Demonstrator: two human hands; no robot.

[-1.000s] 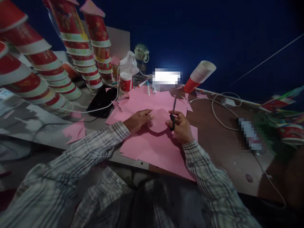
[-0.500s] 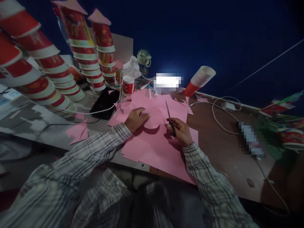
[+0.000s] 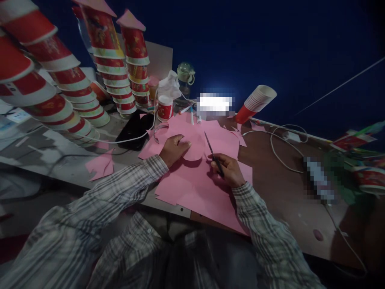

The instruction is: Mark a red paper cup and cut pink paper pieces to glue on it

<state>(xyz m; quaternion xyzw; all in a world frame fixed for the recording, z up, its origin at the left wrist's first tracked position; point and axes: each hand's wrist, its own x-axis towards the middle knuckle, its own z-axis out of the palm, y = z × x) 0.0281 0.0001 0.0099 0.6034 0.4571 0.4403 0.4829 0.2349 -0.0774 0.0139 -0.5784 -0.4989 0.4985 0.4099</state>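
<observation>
My left hand [image 3: 175, 149] pinches the left side of a rounded piece of pink paper [image 3: 195, 149], its thumb lying on top. Just right of that piece, my right hand [image 3: 227, 169] is closed around the dark handles of a pair of scissors [image 3: 210, 147]. The blades point up and away, close to the paper's right edge; whether they are parted I cannot tell. Beneath both hands lie larger pink paper sheets [image 3: 207, 196], overlapping on the table.
Tall towers of red and white paper cups [image 3: 112, 76] stand at the left. A nested cup stack [image 3: 254, 104] leans at the back. Markers [image 3: 191, 115], a black phone-like slab [image 3: 135, 130], pink scraps [image 3: 100, 165], white cables [image 3: 272, 140] and a power strip [image 3: 319, 178] lie around.
The scissors have tilted left, their tips now nearer the rounded paper. My left hand keeps its hold on the paper. The whole view has shifted slightly.
</observation>
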